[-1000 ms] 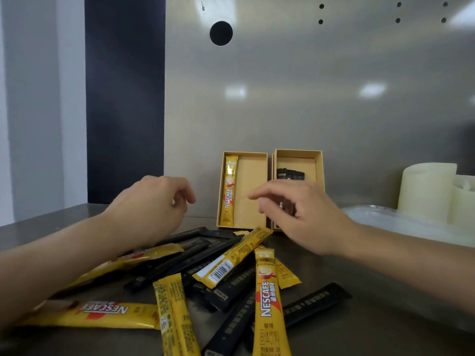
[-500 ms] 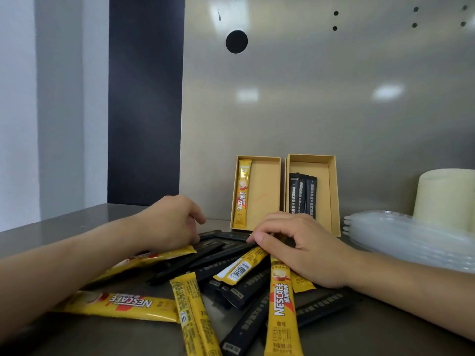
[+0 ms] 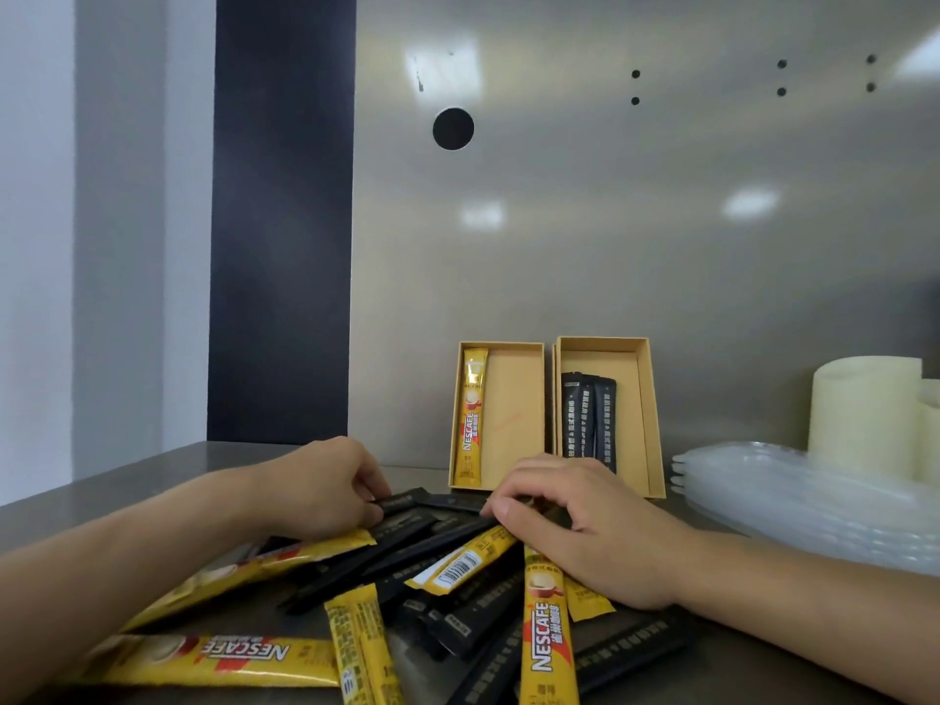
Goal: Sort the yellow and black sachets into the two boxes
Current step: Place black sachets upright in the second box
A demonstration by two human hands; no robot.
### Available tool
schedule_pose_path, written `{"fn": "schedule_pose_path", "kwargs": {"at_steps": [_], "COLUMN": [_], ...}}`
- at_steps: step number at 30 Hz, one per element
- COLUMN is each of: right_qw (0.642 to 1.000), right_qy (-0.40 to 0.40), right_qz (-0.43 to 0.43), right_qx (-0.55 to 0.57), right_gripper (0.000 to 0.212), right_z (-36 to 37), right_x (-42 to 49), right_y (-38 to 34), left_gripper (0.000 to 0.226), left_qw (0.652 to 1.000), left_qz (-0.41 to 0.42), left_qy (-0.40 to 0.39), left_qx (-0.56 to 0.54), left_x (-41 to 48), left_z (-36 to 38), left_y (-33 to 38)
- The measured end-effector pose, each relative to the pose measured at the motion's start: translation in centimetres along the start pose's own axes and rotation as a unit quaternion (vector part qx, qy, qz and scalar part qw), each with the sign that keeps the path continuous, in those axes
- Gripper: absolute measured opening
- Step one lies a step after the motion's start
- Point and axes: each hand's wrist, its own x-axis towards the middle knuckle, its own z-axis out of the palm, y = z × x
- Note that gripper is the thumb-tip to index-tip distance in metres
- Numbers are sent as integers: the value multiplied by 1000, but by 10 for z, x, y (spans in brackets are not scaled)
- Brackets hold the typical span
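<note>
A: Hands first

B: Left hand (image 3: 325,488) at the far left corner of the heap (image 3: 447,623). Fingers curled, thumb and forefinger closed on the left end of the far black sachet (image 3: 432,501). Right hand (image 3: 585,531) palm down on the heap's right side, fingers bent, tips pressed in among the sachets, thumb tip on a black one. Cannot tell whether it grips anything.

A: The boxes?

B: Two open tan boxes, side by side, at the far edge of the surface (image 3: 127,475), backed against the metal panel (image 3: 610,221). Left box (image 3: 519,414): one boxed yellow sachet (image 3: 471,414) lying along its left wall. Right box (image 3: 638,414): boxed black sachets (image 3: 587,419), overlapped, on its left side.

A: What lies loose?

B: Mixed heap on the near surface, between the two forearms. Barcode sachet (image 3: 458,567), yellow, slants across black ones, its far end just beside the right thumb. Logo sachet (image 3: 547,633), yellow, runs from under the right hand toward the near edge. Flat yellow sachet (image 3: 218,658) at near left, print upside down. Long yellow sachet (image 3: 254,572) passes beneath the left wrist. Loose black sachets (image 3: 407,541) fan out under the yellow ones.

A: Surroundings?

B: Stack of clear lids (image 3: 814,511) on the right. Cream cylinders (image 3: 864,414) behind it. Round hole (image 3: 452,128) high in the panel
</note>
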Motion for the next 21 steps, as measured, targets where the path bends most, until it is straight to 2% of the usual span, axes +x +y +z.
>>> {"fn": "schedule_pose_path", "kwargs": {"at_steps": [5,7,10,12,14,17,19,21], "right_qw": [1000,999,996,991,986,977,974,973], "right_qy": [3,11,22,28,43,77,100,123], "right_qz": [13,23,41,46,43,38,36,30], "right_qx": [7,24,82,122,153,194,202,193], "right_gripper": [30,28,29,30,31,45,37,30], "right_z": [-1,-1,-2,-3,-4,-5,-4,-3], "right_x": [-1,-1,-1,0,0,0,0,1], "right_y": [-1,0,3,5,6,8,10,11], "left_gripper": [9,7,8,12,12,10,10,9], "left_qw": [1000,997,978,964,957,957,958,957], "left_qz": [-10,-5,27,64,129,207,225,229], "left_qy": [11,76,192,228,206,103,46,28], "left_qx": [11,20,-71,-124,-156,-177,-173,-174], "left_x": [-1,-1,-5,-10,-16,-27,-31,-31], "left_z": [1,2,-4,-9,-10,-3,2,5], "left_y": [0,1,9,18,25,37,41,42]}}
